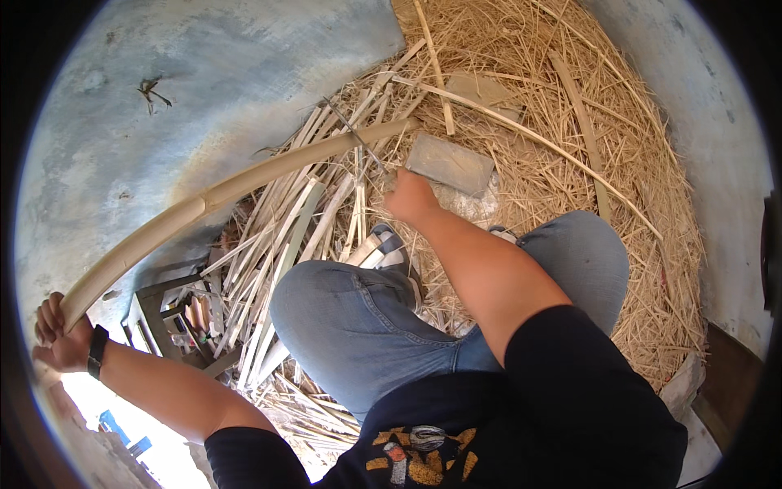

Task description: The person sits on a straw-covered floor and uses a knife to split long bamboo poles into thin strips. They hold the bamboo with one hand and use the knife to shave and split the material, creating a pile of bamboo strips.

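Bamboo pole (pixel 236 189) runs lower-left to upper-right; L hand (pixel 57 334) clamped on near end, R hand (pixel 411 198) fisted, contents unclear.

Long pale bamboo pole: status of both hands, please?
Left hand grips long pale bamboo pole at its near end. Right hand closed over split bamboo strips. Grey flat stone beyond.

Left hand (pixel 57 336) grips a long bamboo pole (pixel 236 189); right hand (pixel 410 198) reaches into split strips (pixel 285 236).

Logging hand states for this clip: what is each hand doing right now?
Left hand: closed around the end of the bamboo pole.
Right hand: closed, reaching over the split strips; whether it grips anything cannot be told.
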The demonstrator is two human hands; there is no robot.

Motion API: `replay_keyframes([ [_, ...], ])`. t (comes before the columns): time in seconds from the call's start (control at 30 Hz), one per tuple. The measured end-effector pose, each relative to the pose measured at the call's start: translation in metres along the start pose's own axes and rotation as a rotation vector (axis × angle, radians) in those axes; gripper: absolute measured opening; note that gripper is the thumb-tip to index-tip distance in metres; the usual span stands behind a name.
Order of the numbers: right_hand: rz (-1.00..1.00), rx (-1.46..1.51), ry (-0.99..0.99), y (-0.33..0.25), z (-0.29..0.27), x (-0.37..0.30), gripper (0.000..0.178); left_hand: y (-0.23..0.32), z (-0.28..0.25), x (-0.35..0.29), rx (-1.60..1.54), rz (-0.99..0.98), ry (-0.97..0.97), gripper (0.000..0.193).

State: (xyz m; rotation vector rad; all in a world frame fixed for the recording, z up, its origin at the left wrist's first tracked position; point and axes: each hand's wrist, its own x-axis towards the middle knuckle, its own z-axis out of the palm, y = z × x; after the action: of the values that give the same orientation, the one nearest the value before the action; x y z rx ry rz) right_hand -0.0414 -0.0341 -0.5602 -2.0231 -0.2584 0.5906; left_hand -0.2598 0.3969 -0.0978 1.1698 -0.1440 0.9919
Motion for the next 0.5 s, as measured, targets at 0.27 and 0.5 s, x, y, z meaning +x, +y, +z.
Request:
replay_keyframes([
  [0.27, -0.312, -0.140, -0.370, -0.140, -0.003, -0.050, 0.028, 0.005, 0.013, -0.028, 0.004, 0.034, 0.009, 0.056],
  [0.5, 0.016, -0.185, -0.206, -0.028, -0.016, 0.004, 0.038, -0.002, 0.005, -0.052, 0.118, 0.060, 0.160, 0.045],
])
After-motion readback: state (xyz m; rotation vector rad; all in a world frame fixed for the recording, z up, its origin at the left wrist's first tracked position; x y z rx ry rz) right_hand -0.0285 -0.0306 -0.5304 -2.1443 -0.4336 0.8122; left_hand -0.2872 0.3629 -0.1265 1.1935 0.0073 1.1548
